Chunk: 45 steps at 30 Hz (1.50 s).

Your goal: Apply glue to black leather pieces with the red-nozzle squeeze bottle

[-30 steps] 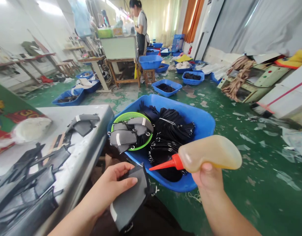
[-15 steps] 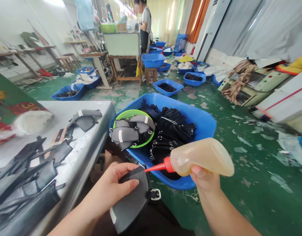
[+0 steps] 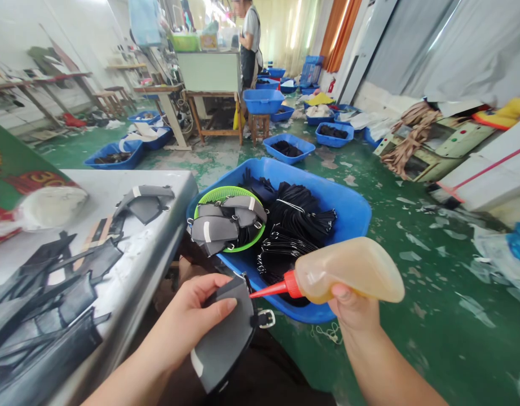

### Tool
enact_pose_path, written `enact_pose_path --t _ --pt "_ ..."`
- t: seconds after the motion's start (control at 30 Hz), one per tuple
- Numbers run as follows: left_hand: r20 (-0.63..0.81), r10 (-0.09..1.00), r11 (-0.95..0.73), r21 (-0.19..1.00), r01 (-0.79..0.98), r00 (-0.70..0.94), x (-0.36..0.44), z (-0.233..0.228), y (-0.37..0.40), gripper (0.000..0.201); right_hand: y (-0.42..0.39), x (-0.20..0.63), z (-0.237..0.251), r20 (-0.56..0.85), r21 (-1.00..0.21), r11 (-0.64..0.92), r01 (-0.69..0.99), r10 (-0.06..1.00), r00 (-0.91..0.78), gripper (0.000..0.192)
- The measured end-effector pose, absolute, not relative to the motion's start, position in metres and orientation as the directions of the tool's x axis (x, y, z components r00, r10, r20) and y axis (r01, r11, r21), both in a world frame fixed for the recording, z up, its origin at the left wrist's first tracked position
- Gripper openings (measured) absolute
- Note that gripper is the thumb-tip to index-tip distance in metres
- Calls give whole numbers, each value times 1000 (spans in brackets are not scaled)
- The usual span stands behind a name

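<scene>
My left hand [image 3: 201, 310] is closed on a dark grey leather piece [image 3: 226, 338], thumb on top, above my lap. The piece has a white strip near its lower end and a small silver buckle [image 3: 267, 319] at its right edge. In my right hand [image 3: 353, 307] lies a squeeze bottle of amber glue-like liquid [image 3: 348, 270], tilted on its side. Its red nozzle [image 3: 270, 289] points left, the tip at the piece's upper right edge; whether it touches, I cannot tell. My right fingers are partly hidden behind the bottle.
A blue tub [image 3: 344, 208] ahead holds bundled black straps [image 3: 298, 208] and a green basket [image 3: 220, 194] of similar grey pieces. On the left, a table [image 3: 116, 179] carries more dark leather parts. Farther off, a person [image 3: 249, 45] stands by a bench; blue tubs dot the green floor.
The leather piece has turned slightly in my left hand, and the nozzle tip now sits a little lower along its right edge. My right hand has barely moved.
</scene>
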<state>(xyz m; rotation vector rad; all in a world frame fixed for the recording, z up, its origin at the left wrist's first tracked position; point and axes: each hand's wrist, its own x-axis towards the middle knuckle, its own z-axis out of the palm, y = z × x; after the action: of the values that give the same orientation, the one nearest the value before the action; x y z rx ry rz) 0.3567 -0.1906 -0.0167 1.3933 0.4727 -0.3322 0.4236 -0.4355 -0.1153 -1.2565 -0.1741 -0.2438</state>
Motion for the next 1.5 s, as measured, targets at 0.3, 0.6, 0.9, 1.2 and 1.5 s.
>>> enact_pose_path --t 0.3,0.6,0.9,1.2,1.5 --pt "-504 127 234 852 468 854 357 -18 -192 27 -430 419 -108 310 -886 335 321 -88 947 29" --pt "-469 237 272 873 405 851 357 -14 -200 26 -426 418 -107 370 -863 319 391 -126 920 31" --pt "-494 215 380 837 394 842 359 -19 -199 30 -432 414 -129 406 -863 279 421 -112 907 33" --pt "-516 243 456 808 373 821 361 -20 -201 29 -422 408 -121 360 -872 305 384 -131 923 35" --pt "-574 403 613 748 255 713 373 -52 -209 16 -354 393 -88 -354 -608 724 -326 121 928 61"
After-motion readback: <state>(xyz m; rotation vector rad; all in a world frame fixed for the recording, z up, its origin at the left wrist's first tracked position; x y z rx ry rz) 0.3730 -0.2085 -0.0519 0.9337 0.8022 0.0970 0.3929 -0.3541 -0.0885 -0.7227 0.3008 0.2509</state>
